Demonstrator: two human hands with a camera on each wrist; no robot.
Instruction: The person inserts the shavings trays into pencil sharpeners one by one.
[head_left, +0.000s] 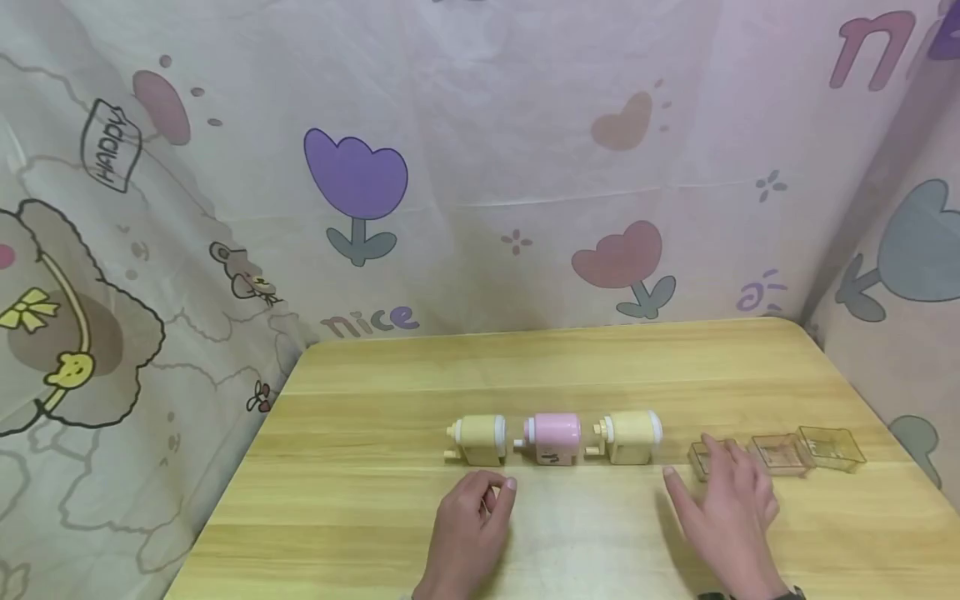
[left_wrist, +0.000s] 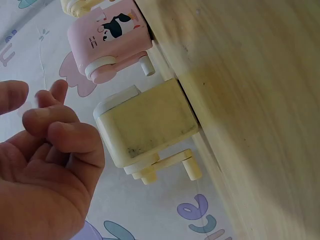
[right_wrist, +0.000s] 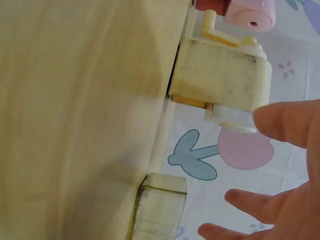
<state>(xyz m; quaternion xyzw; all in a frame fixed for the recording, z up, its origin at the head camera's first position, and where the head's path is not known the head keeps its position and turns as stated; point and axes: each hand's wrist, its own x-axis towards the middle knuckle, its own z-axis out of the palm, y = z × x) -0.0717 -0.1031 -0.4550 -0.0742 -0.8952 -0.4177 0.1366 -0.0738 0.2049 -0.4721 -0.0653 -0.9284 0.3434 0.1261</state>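
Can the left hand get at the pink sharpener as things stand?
Likely yes: the left hand looks empty, and only bare table shows between it and the pink sharpener.

- The leftmost clear box (head_left: 699,460) is partly hidden by the right hand (head_left: 729,510); whether it is touched cannot be told.
- Lettering (left_wrist: 93,43) on the pink sharpener (head_left: 557,429) is too small to be read.
- The right yellow sharpener (head_left: 633,439) is mostly cut off in the left wrist view.
- The left hand (head_left: 468,525) is cut off at the left wrist view's edge.
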